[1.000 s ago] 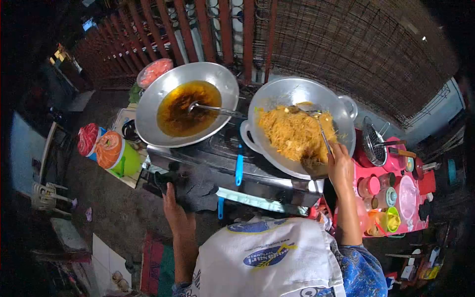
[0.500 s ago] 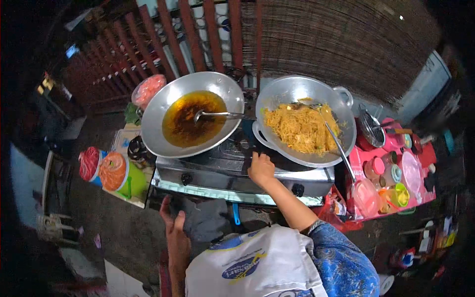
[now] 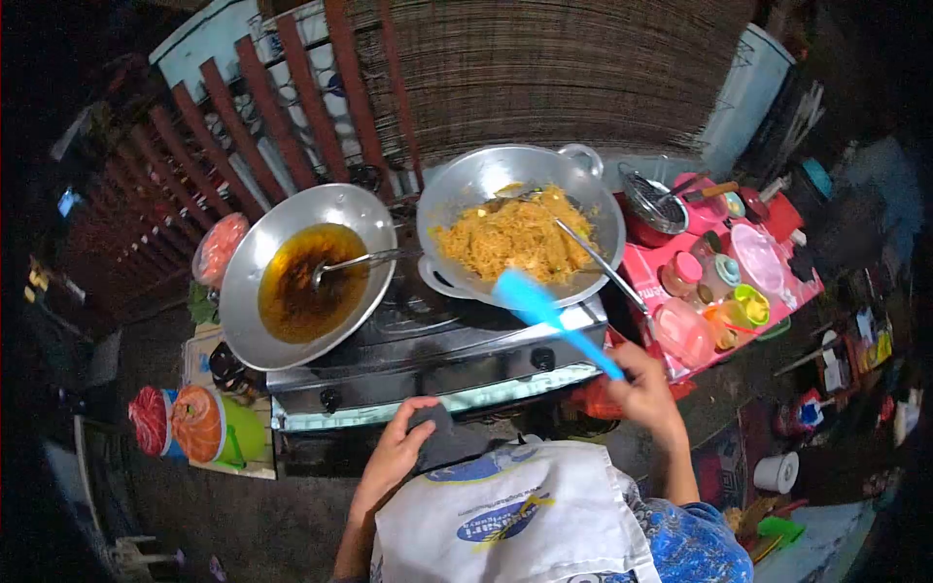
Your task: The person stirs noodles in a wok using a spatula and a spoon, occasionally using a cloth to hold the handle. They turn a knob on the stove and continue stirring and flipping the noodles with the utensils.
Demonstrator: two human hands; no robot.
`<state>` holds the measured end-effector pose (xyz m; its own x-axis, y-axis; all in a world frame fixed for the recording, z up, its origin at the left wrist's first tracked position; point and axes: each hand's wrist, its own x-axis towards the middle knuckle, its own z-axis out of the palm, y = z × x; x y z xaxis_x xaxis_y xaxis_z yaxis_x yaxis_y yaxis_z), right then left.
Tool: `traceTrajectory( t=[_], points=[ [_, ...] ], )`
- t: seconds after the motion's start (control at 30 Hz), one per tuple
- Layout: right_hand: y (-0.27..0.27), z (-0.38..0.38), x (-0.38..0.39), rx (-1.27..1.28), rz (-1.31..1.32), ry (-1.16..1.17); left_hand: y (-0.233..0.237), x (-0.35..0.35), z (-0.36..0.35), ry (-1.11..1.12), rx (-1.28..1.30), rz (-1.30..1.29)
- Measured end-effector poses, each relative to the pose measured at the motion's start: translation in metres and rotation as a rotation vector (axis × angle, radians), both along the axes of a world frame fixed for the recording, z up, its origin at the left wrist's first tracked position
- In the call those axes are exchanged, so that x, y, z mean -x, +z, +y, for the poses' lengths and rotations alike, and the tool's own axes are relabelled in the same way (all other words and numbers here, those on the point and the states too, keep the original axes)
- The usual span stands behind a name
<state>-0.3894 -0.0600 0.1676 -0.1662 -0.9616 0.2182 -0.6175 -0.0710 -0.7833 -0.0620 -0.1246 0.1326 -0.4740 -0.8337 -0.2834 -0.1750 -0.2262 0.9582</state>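
Observation:
My right hand (image 3: 643,391) grips the handle of a light blue spatula (image 3: 569,332). The spatula's head, smeared by motion, is over the front rim of the right wok (image 3: 457,175). In that wok lies a heap of yellow-brown fried noodles (image 3: 530,238) with a metal ladle (image 3: 598,255) leaning out over the rim. My left hand (image 3: 397,449) is closed on a dark grey, cloth-like piece (image 3: 434,420), low before the stove (image 3: 457,374). On the left, a tilted wok (image 3: 248,282) contains dark golden oil (image 3: 311,262) and a second metal ladle (image 3: 350,262).
Right of the stove, a pink-covered table (image 3: 637,267) bears jars, a pink container (image 3: 682,325), and a strainer (image 3: 656,199). A green bucket (image 3: 243,432) and a bag of pink food (image 3: 222,248) are at the left. Behind stand red slats (image 3: 262,107) and a bamboo blind (image 3: 554,78).
My right hand has left the stove front and now holds the blue spatula, which hung below the stove before. My left hand has risen and closed on the grey piece. The view has turned right.

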Motion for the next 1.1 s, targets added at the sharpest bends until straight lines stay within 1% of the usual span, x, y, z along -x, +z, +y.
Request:
traceTrajectory(
  t=[0.03, 0.1, 0.13, 0.17, 0.23, 0.3, 0.33, 0.37, 0.43, 0.5, 0.53, 0.57, 0.6, 0.63, 0.7, 0.77, 0.8, 0.83, 0.87, 0.9, 0.97, 1.03, 1.1],
  points=[
    [-0.001, 0.003, 0.009, 0.08, -0.04, -0.165, -0.004, 0.016, -0.007, -0.018, -0.002, 0.005],
    [0.004, -0.008, 0.03, 0.101, 0.223, -0.452, -0.023, 0.05, -0.023, -0.187, 0.037, 0.04],
    [-0.01, -0.017, 0.044, 0.187, 0.225, -0.542, -0.026, 0.069, -0.03, -0.255, 0.034, 0.055],
    [-0.023, -0.027, 0.058, 0.163, 0.221, -0.595, -0.028, 0.089, -0.037, -0.322, 0.031, 0.068],
    [-0.036, -0.041, 0.074, 0.126, 0.274, -0.616, -0.028, 0.129, -0.047, -0.427, 0.024, 0.044],
    [-0.052, -0.051, 0.083, -0.083, 0.169, -0.619, -0.026, 0.168, -0.054, -0.471, -0.049, -0.001],
    [-0.064, -0.052, 0.084, 0.042, 0.116, -0.563, -0.026, 0.185, -0.057, -0.483, -0.038, 0.006],
    [-0.063, -0.05, 0.079, 0.028, 0.129, -0.532, -0.032, 0.203, -0.061, -0.484, -0.077, 0.029],
    [-0.061, -0.043, 0.067, -0.027, -0.074, -0.447, -0.036, 0.233, -0.065, -0.416, -0.12, 0.037],
    [-0.037, -0.032, 0.041, -0.047, -0.126, -0.395, -0.014, 0.25, -0.065, -0.348, -0.183, -0.003],
    [-0.03, -0.026, 0.031, -0.068, -0.148, -0.337, 0.006, 0.252, -0.06, -0.235, -0.146, 0.031],
    [-0.026, -0.022, 0.024, -0.089, -0.17, -0.281, -0.002, 0.259, -0.064, -0.173, -0.131, 0.131],
    [-0.023, -0.02, 0.022, -0.028, -0.16, -0.166, -0.01, 0.26, -0.064, -0.086, -0.102, 0.123],
    [-0.027, -0.019, 0.025, -0.057, -0.187, -0.091, -0.018, 0.261, -0.062, -0.001, -0.073, 0.114],
    [-0.025, -0.024, 0.033, 0.085, -0.195, -0.059, -0.02, 0.25, -0.066, 0.019, -0.047, 0.09],
    [-0.016, -0.033, 0.054, -0.047, -0.389, -0.141, -0.019, 0.227, -0.068, 0.009, -0.18, 0.09],
    [-0.006, -0.039, 0.065, -0.077, -0.413, -0.138, -0.016, 0.213, -0.066, 0.017, -0.178, 0.087],
    [0.007, -0.044, 0.072, -0.114, -0.28, -0.188, -0.01, 0.199, -0.062, -0.002, -0.058, 0.057],
    [-0.004, -0.053, 0.086, -0.019, -0.158, -0.212, -0.009, 0.187, -0.059, -0.021, 0.063, 0.026],
    [-0.011, -0.065, 0.095, 0.078, -0.039, -0.234, -0.012, 0.175, -0.057, -0.009, 0.07, 0.022],
    [-0.012, -0.083, 0.101, 0.101, -0.075, -0.243, -0.021, 0.155, -0.049, 0.0, 0.234, -0.103],
    [-0.018, -0.102, 0.103, 0.079, -0.049, -0.19, -0.028, 0.141, -0.041, -0.001, 0.199, -0.14],
    [-0.018, -0.12, 0.095, 0.351, 0.416, -0.048, -0.03, 0.134, -0.039, -0.001, 0.17, -0.171]
  ],
)
